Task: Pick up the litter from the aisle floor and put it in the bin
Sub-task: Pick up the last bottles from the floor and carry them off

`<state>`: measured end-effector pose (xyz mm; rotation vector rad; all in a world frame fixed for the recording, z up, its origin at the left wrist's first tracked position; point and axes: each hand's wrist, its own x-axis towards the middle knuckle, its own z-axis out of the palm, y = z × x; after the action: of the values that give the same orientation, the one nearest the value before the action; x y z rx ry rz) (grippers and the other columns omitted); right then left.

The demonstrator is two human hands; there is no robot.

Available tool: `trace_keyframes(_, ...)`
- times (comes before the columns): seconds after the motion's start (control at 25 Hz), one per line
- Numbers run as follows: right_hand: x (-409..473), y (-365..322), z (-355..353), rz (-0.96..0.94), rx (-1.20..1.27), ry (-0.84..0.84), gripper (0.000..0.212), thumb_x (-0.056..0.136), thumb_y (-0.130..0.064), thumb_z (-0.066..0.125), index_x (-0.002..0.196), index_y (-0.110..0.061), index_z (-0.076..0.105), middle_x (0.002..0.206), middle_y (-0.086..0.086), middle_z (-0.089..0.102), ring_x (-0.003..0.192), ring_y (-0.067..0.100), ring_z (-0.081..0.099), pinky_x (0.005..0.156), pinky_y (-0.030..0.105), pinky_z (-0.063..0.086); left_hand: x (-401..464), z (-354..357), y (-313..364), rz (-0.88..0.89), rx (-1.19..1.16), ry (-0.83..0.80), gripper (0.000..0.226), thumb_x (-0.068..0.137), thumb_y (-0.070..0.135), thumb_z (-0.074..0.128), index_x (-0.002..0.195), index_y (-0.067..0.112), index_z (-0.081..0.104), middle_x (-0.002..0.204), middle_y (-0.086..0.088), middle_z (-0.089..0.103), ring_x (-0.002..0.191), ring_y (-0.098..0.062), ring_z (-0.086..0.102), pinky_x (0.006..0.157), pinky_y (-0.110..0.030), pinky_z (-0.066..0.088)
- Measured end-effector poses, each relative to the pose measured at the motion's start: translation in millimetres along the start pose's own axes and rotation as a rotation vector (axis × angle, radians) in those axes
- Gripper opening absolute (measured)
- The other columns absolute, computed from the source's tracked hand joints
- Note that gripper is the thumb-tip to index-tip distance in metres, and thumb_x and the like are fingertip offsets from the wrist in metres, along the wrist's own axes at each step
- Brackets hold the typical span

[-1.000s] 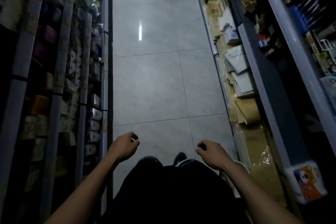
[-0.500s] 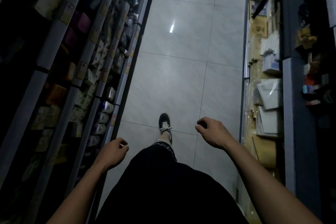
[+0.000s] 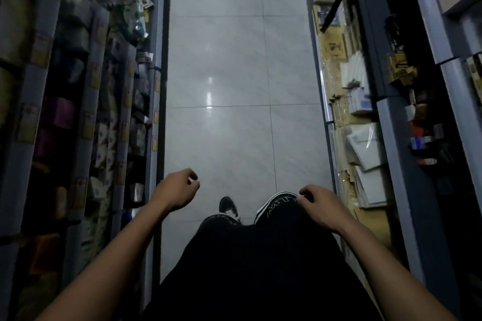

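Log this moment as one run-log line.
stage: walking aisle | left hand: loosely curled, empty | right hand: loosely curled, empty | floor: no litter visible | bin: not visible

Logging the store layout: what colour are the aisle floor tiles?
Pale grey floor tiles with thin darker joints, shown in the head view.

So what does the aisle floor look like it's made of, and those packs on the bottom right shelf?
The aisle floor looks like glazed ceramic or stone-look tile: pale grey, faintly mottled, with thin grout lines and a sharp reflected light streak, so a glossy finish. The packs on the lower right shelf seem to be white paper or card in clear plastic film, judging by the glare line across one; the dim light leaves that open.
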<state>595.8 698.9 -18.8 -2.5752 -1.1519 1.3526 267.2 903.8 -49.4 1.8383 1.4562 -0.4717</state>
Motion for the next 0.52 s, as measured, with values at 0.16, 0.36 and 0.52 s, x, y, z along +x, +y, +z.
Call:
trace_keyframes(0.16, 61, 8, -45, 0.064, 0.075, 0.002, 0.04, 0.096, -0.047, 0.057, 0.125, -0.022, 0.068, 0.119, -0.001, 0.071, 0.105, 0.018, 0.065, 0.093, 0.036, 0.053, 88, -59, 65, 0.074, 0.077, -0.002, 0.031, 0.095, 0.044, 0.052, 0.118, 0.028, 0.066, 0.105, 0.004, 0.074, 0.09, -0.017, 0.067, 0.084, -0.038, 0.058)
trace_keyframes(0.36, 167, -17, -126, 0.065, 0.099, -0.019, 0.039, 0.096, -0.044, 0.057, 0.127, -0.021, 0.068, 0.121, 0.002, 0.071, 0.109, 0.022, 0.065, 0.095, 0.036, 0.052, 166, -100, 129, 0.026, 0.097, -0.04, 0.031, 0.095, 0.043, 0.052, 0.117, 0.027, 0.067, 0.108, 0.002, 0.074, 0.092, -0.018, 0.067, 0.085, -0.038, 0.057)
trace_keyframes(0.52, 247, -59, -200, -0.005, 0.057, -0.035, 0.039, 0.097, -0.042, 0.058, 0.128, -0.02, 0.067, 0.122, 0.002, 0.071, 0.111, 0.024, 0.065, 0.093, 0.034, 0.051, 190, -123, 152, -0.076, 0.033, -0.074, 0.028, 0.095, 0.045, 0.053, 0.114, 0.028, 0.066, 0.107, 0.003, 0.074, 0.092, -0.018, 0.068, 0.083, -0.035, 0.056)
